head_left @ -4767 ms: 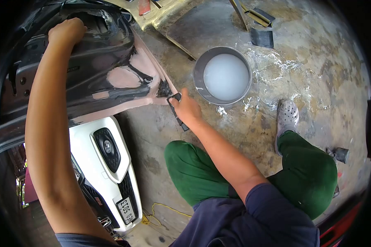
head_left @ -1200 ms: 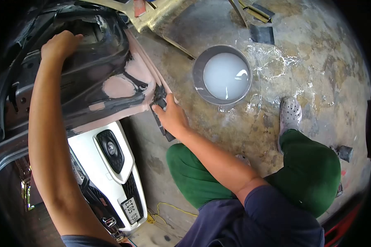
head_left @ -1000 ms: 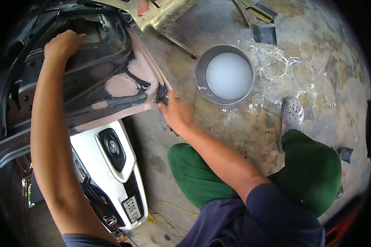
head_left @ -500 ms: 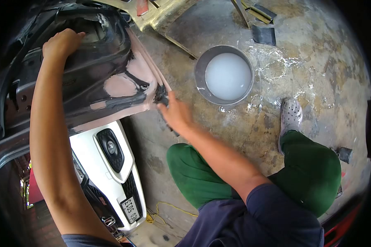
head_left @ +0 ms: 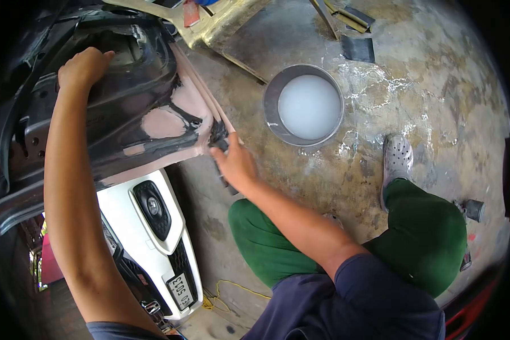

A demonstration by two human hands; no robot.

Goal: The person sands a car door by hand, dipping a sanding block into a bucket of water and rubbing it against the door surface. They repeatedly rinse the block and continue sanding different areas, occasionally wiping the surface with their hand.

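A dark car door panel [head_left: 110,122] with pinkish filler patches fills the upper left. My left hand [head_left: 86,69] is closed over an inner edge of the panel, its thumb showing and its other fingers mostly hidden. At the panel's lower right corner, my right hand [head_left: 236,165] presses a piece of dark sandpaper [head_left: 223,174] against the filled edge. The fingers are slightly blurred, and part of the sandpaper is hidden under them. A grey bucket [head_left: 270,116] of cloudy whitish water [head_left: 310,106] stands to the right of that hand.
A white car bumper [head_left: 153,241] lies below the panel. Near the top stands a yellowish metal frame [head_left: 232,34] with a red piece [head_left: 191,13] on it. Dark sheets [head_left: 358,50] lie on the wet concrete floor. A yellow cord [head_left: 241,287] runs near the bumper.
My right hand has shifted slightly left along the corner, and more of the sandpaper shows below it. My left hand stays at the same place on the panel.
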